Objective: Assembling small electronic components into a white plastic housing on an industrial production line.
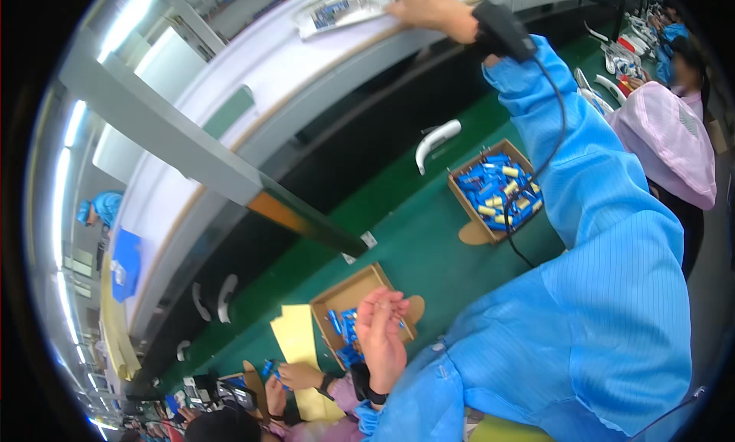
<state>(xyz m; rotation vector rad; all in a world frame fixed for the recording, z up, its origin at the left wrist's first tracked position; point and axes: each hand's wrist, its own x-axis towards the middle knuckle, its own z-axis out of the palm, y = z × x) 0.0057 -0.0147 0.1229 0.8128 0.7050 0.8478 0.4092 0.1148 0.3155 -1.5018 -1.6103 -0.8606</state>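
At the top, my right hand reaches across the bench to the upper shelf. Its fingers close on the right edge of a whitish plastic tray with circuit boards inside; the fingertips are partly out of sight. A black device with a cable is strapped to that wrist. Lower down, my left hand is raised, palm up, over a cardboard box of blue cylindrical parts. Its fingers curl in toward the thumb, and whatever they may hold cannot be made out.
Blue and cream cylinders fill a second cardboard box on the green bench. Curved white plastic shells lie beyond. A grey post crosses the left. Beside yellow sheets, a co-worker's hands handle a blue part.
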